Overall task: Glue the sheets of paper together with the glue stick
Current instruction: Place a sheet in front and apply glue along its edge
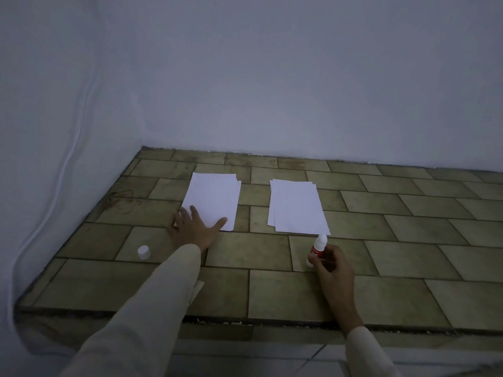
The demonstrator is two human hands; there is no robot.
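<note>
Low on the right side of the frame, the right hand [333, 265] has its fingers curled round the glue stick [317, 250], with the white tip pointing up and away. The stick looks small, light and hard, so a grip round its red middle should hold it well. Low on the left, a little white cap [143, 252] sits alone on the tiled top [381, 268]. Just past it, the left hand [193, 227] lies flat with its fingers spread. It holds nothing and rests on the near corner of the left pile of paper [213, 198]. The right pile of paper [296, 206] lies just beyond the glue stick. Paper is thin, light and bendy. I think it would slide on the tiles, so press it flat and lift it by a corner. I cannot tell how many sheets each pile has. The words on the glue stick are too small to read, and the light is dim.
</note>
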